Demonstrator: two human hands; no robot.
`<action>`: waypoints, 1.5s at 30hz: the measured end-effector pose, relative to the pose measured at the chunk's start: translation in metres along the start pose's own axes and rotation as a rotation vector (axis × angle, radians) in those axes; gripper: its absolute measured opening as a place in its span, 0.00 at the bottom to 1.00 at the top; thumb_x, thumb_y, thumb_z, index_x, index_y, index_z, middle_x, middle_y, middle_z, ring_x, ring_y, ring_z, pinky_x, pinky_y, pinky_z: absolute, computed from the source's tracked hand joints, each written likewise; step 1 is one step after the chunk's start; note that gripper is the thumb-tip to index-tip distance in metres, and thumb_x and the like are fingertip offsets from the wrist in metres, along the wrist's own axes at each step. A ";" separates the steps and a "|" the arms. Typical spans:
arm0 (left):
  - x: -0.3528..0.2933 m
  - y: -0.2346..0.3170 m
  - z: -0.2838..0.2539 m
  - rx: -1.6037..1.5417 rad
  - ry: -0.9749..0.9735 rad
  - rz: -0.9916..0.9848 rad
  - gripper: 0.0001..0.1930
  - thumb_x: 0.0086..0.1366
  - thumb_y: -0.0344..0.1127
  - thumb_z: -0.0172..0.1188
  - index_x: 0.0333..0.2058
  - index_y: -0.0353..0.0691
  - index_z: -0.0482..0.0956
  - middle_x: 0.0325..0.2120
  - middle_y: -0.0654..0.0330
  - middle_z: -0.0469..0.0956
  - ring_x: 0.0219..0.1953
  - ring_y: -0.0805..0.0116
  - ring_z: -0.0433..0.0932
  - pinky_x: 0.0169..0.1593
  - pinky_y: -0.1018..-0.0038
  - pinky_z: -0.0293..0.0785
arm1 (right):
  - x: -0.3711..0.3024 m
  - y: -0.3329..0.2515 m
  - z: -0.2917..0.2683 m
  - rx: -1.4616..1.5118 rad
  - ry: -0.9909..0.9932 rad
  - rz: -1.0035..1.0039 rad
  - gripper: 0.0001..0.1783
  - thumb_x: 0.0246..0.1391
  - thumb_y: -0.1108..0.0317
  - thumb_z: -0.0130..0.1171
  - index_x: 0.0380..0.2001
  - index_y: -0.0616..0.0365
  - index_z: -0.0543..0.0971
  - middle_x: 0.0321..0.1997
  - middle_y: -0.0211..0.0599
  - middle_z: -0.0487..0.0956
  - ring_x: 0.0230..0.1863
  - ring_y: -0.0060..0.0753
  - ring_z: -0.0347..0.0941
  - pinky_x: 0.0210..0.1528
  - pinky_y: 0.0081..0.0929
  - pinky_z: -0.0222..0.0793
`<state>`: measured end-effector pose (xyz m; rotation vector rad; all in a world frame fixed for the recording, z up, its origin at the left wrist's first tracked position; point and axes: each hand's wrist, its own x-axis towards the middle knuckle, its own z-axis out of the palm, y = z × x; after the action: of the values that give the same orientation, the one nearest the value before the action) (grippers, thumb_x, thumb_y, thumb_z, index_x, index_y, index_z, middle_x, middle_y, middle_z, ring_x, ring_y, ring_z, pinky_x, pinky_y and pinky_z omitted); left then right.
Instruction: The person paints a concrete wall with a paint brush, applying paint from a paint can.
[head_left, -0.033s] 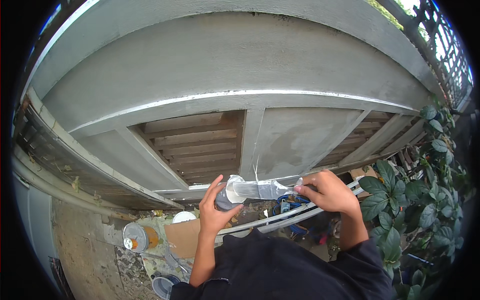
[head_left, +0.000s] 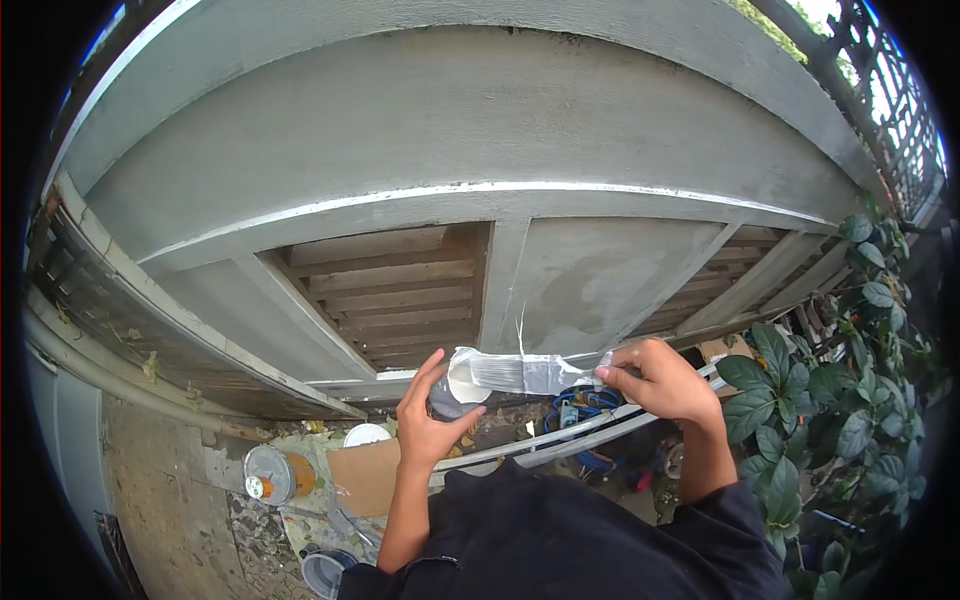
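My left hand (head_left: pixel 428 425) is curled around a small cup (head_left: pixel 444 405) with white paint smeared on its rim. The cup leans so that its mouth faces right. My right hand (head_left: pixel 665 385) grips the handle end of a wide flat paintbrush (head_left: pixel 540 374), which lies nearly level between my hands. Its whitish bristles (head_left: pixel 497 373) reach the cup's mouth; whether their tips touch the inside, I cannot tell. White paint coats the brush's handle.
Ahead stands a grey-painted wall (head_left: pixel 500 120) with a slatted opening (head_left: pixel 400 295) and a panel with a darker patch (head_left: pixel 590 290). Low left are a paint bucket (head_left: pixel 280 475), cardboard (head_left: pixel 362 476) and another bucket (head_left: pixel 328 572). Leafy plants (head_left: pixel 780 400) crowd the right. A pale rail (head_left: pixel 560 440) curves below my hands.
The brush and my right hand have shifted very slightly right, with the bristles a little higher at the cup's mouth. My left hand and the cup have hardly moved.
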<state>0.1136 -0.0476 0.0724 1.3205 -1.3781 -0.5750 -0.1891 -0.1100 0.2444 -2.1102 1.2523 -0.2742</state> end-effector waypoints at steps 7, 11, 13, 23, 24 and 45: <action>0.031 0.023 0.019 -0.315 0.024 -0.052 0.41 0.46 0.30 0.82 0.59 0.29 0.74 0.49 0.48 0.82 0.50 0.64 0.83 0.52 0.69 0.81 | 0.006 0.052 -0.006 0.715 -0.023 0.198 0.21 0.72 0.56 0.55 0.30 0.62 0.82 0.17 0.23 0.72 0.18 0.16 0.61 0.20 0.23 0.53; 0.056 0.046 0.029 -0.461 0.029 -0.040 0.36 0.49 0.32 0.81 0.56 0.29 0.74 0.45 0.49 0.84 0.47 0.65 0.85 0.51 0.69 0.81 | 0.011 0.036 -0.017 0.927 0.024 0.162 0.20 0.72 0.56 0.55 0.28 0.58 0.79 0.17 0.22 0.70 0.16 0.12 0.58 0.18 0.19 0.48; 0.065 0.054 0.030 -0.530 0.030 -0.031 0.34 0.51 0.33 0.80 0.54 0.29 0.74 0.43 0.50 0.84 0.45 0.65 0.85 0.50 0.69 0.81 | 0.015 0.023 -0.021 0.876 0.226 0.040 0.20 0.71 0.57 0.56 0.27 0.59 0.79 0.17 0.21 0.70 0.16 0.13 0.59 0.19 0.21 0.48; 0.029 0.030 -0.008 -0.491 0.120 -0.078 0.36 0.49 0.33 0.81 0.54 0.28 0.73 0.45 0.49 0.83 0.46 0.64 0.85 0.51 0.68 0.81 | 0.068 -0.042 -0.040 -0.608 0.805 -0.354 0.12 0.64 0.62 0.62 0.28 0.57 0.76 0.16 0.40 0.75 0.17 0.51 0.72 0.21 0.41 0.61; 0.020 0.023 -0.015 -0.490 0.131 -0.082 0.36 0.49 0.33 0.81 0.54 0.28 0.73 0.45 0.49 0.83 0.46 0.64 0.85 0.51 0.68 0.81 | 0.070 -0.041 -0.041 -0.706 0.807 -0.352 0.12 0.64 0.61 0.62 0.29 0.56 0.76 0.16 0.39 0.75 0.17 0.50 0.72 0.21 0.41 0.62; -0.030 0.004 -0.060 -0.473 0.258 -0.148 0.36 0.49 0.27 0.79 0.55 0.29 0.70 0.50 0.51 0.77 0.52 0.61 0.81 0.55 0.66 0.79 | 0.163 -0.135 -0.062 -0.931 0.520 -0.573 0.12 0.65 0.58 0.59 0.33 0.54 0.79 0.17 0.40 0.77 0.22 0.49 0.77 0.25 0.44 0.68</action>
<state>0.1595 0.0002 0.0827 1.0681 -0.8694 -0.7483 -0.0394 -0.2307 0.3530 -3.3682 1.1192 -0.6015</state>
